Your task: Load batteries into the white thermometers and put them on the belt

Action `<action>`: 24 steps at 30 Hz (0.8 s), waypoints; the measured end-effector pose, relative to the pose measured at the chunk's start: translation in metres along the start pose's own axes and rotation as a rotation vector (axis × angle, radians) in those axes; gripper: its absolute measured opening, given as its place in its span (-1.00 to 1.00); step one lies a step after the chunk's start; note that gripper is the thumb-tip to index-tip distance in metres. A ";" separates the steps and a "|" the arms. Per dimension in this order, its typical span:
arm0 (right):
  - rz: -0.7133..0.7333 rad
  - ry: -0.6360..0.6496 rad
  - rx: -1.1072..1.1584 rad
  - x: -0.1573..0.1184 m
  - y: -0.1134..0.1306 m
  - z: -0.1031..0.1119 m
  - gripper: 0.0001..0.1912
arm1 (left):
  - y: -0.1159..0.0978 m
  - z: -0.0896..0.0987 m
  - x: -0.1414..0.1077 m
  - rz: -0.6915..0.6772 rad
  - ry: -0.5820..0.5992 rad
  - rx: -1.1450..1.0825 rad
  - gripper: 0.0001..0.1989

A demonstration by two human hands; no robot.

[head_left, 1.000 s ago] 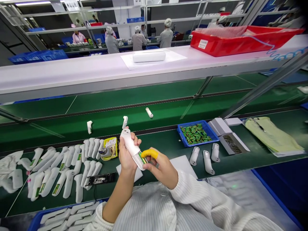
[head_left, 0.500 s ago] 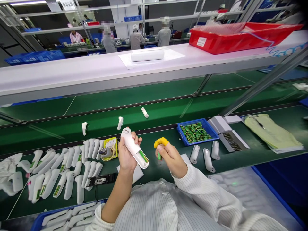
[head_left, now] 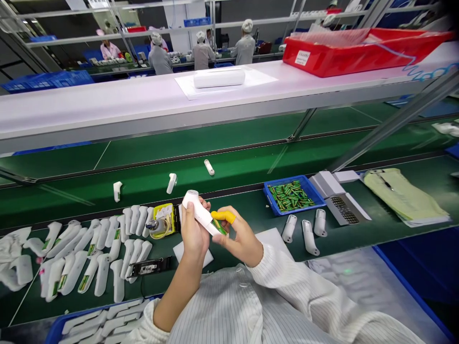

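Observation:
My left hand (head_left: 193,234) is wrapped round a white handheld thermometer (head_left: 196,209), tilted with its rounded head up and its open battery compartment towards the right. Green batteries (head_left: 219,226) show in the compartment. Against that lower end my right hand (head_left: 245,241) pinches a green battery, mostly hidden by the fingers. A yellow finger cot (head_left: 224,216) covers one of its fingertips. A blue tray (head_left: 267,197) full of green batteries stands to the right. Left of my hands lie several more white thermometers (head_left: 73,272) in rows, some with batteries showing.
White thermometers (head_left: 172,183) lie spaced along the green conveyor belt (head_left: 244,174). Three more (head_left: 309,237) lie below the battery tray. A yellow box (head_left: 174,212), a black device (head_left: 150,267) and an open carton (head_left: 349,210) are nearby. The shelf (head_left: 125,102) crosses ahead, bearing a red bin (head_left: 344,62).
My right hand has moved left with the battery, from beside the thermometer to its open compartment. The thermometer has turned slightly in my left hand. Pieces on the belt have shifted left.

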State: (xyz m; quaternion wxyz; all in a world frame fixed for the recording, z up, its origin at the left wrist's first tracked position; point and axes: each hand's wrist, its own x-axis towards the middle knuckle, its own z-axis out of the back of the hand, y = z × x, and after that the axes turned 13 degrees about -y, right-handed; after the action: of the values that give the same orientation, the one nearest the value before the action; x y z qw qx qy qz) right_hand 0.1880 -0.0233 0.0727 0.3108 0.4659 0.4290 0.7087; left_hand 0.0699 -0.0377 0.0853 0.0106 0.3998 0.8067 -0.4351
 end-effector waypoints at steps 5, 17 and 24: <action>0.055 -0.143 -0.122 -0.012 -0.018 -0.007 -0.77 | 0.000 -0.005 0.001 -0.029 -0.044 0.019 -0.80; -0.508 0.017 0.671 -0.001 0.000 0.004 -0.68 | -0.015 0.006 0.001 0.064 0.482 0.398 -0.60; -0.585 0.116 0.862 -0.007 -0.002 -0.003 -0.71 | -0.013 0.012 0.019 0.097 0.505 0.281 -0.49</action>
State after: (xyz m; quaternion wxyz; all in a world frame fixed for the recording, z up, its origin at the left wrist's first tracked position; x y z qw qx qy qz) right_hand 0.1883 -0.0294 0.0673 0.2514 0.3720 0.8106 0.3760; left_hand 0.0445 -0.0377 0.0799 -0.2250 0.5311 0.6956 -0.4282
